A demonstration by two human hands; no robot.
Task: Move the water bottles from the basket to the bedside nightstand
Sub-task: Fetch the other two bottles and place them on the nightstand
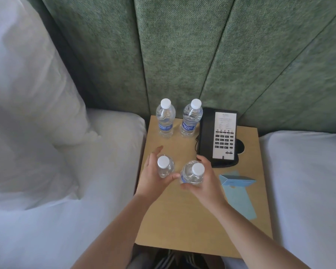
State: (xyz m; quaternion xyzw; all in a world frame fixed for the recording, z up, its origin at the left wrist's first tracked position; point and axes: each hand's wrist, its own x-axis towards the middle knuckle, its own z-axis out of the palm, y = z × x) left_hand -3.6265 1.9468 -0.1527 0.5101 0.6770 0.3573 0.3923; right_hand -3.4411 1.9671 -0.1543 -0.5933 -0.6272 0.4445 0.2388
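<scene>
Two bottles [176, 118] stand behind phone's [217, 135] left side on nightstand [182, 220]. Left hand [153, 177] grips third bottle [164, 166], right hand [204, 181] fourth bottle [193, 172], near phone front; set-down left. Basket unseen.

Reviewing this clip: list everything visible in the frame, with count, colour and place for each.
water bottles: four, clear with white caps; two upright at the nightstand's back, one in each hand.
nightstand: one, light wood, between the beds.
telephone: one, black with white faceplate, back right of the nightstand.
paper cards: light blue, right side of the nightstand.
pillow: white, on the left bed.
headboard: green padded panels, behind.
left hand: around a bottle.
right hand: around a bottle.
</scene>
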